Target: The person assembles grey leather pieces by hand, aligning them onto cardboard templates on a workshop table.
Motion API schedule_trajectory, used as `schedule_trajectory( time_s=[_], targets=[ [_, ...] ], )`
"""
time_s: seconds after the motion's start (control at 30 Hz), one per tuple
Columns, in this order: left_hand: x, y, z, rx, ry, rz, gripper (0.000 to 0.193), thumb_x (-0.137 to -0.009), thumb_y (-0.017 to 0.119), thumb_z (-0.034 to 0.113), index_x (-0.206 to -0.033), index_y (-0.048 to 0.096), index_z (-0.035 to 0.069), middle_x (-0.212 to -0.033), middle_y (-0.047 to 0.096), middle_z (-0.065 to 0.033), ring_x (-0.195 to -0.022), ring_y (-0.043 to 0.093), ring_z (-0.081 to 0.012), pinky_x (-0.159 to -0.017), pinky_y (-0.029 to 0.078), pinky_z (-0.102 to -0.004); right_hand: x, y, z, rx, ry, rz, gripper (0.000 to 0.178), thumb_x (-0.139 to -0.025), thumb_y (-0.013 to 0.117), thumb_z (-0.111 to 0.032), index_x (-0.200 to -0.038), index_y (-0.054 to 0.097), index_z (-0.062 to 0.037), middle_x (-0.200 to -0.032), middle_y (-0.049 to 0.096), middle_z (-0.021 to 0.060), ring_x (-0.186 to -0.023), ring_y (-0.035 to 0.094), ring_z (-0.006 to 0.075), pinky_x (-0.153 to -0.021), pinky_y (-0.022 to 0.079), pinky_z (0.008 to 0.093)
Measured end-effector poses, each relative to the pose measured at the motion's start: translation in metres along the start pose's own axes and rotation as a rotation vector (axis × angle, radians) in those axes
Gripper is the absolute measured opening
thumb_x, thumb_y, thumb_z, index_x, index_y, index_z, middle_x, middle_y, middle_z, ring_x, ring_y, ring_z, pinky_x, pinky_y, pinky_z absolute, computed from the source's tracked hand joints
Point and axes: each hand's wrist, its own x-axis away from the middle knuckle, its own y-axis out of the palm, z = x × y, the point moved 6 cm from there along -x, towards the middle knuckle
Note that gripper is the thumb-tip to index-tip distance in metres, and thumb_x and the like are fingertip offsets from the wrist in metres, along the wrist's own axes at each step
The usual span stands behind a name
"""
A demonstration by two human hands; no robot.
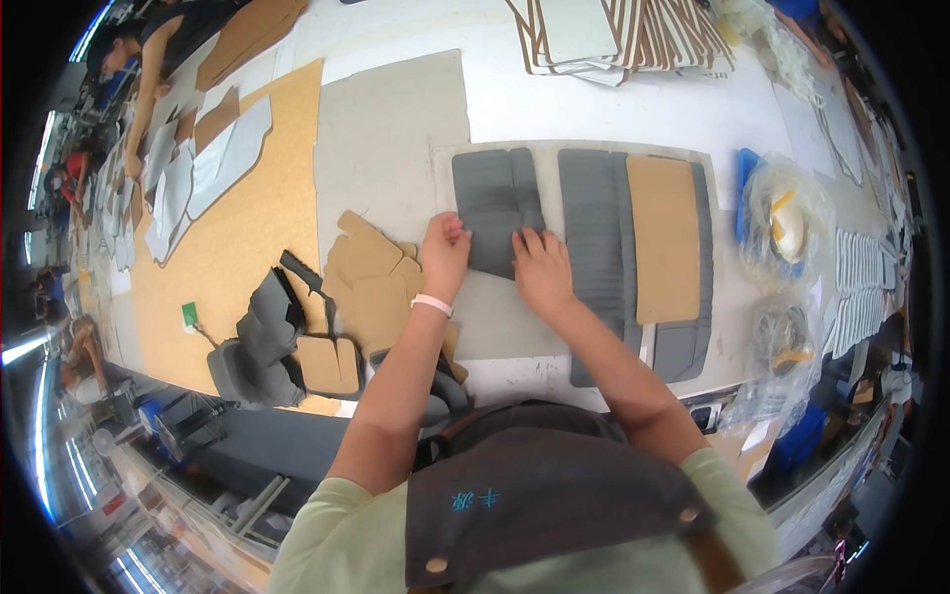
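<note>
A dark grey padded panel [492,198] with a seam strip along its right side lies in front of me. My left hand [447,247] is at its left edge, fingers curled together; whether they pinch the edge or something small is hidden. My right hand [541,262] rests on the panel's lower right part, fingers stretched out and flat. Just to the right lies a larger grey ribbed panel [592,247], and beside it a tan board piece [664,238] sits on more grey material.
Tan cut pieces [371,267] and black-grey pieces [267,322] pile up left of my forearm. White brown-edged panels [579,35] are stacked at the far side. Plastic bags holding rolls [789,228] stand at right. At the far left, a person's arm [146,104] reaches over light pieces [233,153].
</note>
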Motion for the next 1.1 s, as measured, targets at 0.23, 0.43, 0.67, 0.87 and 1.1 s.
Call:
schedule_trajectory(
  time_s=[0.23,0.43,0.67,0.87,1.1],
  targets=[
    [-0.002,0.004,0.004,-0.110,0.015,-0.016,0.040,-0.079,0.071,0.004,-0.115,0.054,0.001,-0.095,0.065,-0.0090,-0.083,0.063,-0.0165,-0.076,0.053,-0.0291,0.000,0.000,0.000,-0.006,-0.001,-0.005,0.043,-0.078,0.065,-0.014,-0.119,0.061,-0.0001,-0.127,0.053,0.0105,-0.113,0.046,0.0308,-0.094,0.039,0.0414],
    [-0.006,0.002,0.004,-0.248,0.016,-0.016,0.030,-0.078,0.074,0.011,-0.103,0.060,0.001,-0.083,0.066,-0.0093,-0.075,0.064,-0.0184,-0.070,0.053,-0.0310,0.000,0.002,-0.001,-0.005,-0.009,-0.014,0.044,-0.078,0.065,-0.013,-0.119,0.061,0.0011,-0.127,0.053,0.0114,-0.114,0.046,0.0314,-0.094,0.039,0.0418],
    [-0.002,0.001,0.014,-0.500,0.151,-0.086,0.022,-0.080,0.072,0.019,-0.089,0.064,0.000,-0.077,0.066,-0.0126,-0.070,0.065,-0.0269,-0.066,0.052,-0.0358,-0.001,0.001,0.000,-0.017,-0.006,-0.061,0.042,-0.084,0.060,-0.017,-0.121,0.060,0.0031,-0.130,0.053,0.0146,-0.118,0.045,0.0342,-0.094,0.037,0.0428],
    [0.002,0.000,0.018,-0.408,0.095,-0.051,0.022,-0.081,0.071,0.015,-0.095,0.062,0.000,-0.080,0.068,-0.0144,-0.073,0.067,-0.0276,-0.066,0.052,-0.0360,-0.001,-0.001,-0.002,-0.008,-0.009,-0.068,0.043,-0.084,0.061,-0.017,-0.122,0.059,0.0029,-0.131,0.052,0.0146,-0.119,0.044,0.0342,-0.095,0.037,0.0425],
    [-0.002,-0.001,0.011,-0.408,0.075,-0.039,0.024,-0.081,0.071,0.015,-0.096,0.061,0.000,-0.080,0.068,-0.0136,-0.072,0.067,-0.0268,-0.066,0.052,-0.0353,-0.001,-0.001,-0.004,-0.009,0.002,-0.097,0.045,-0.084,0.062,-0.019,-0.123,0.059,0.0031,-0.133,0.051,0.0142,-0.121,0.043,0.0332,-0.097,0.036,0.0424]
  ],
)
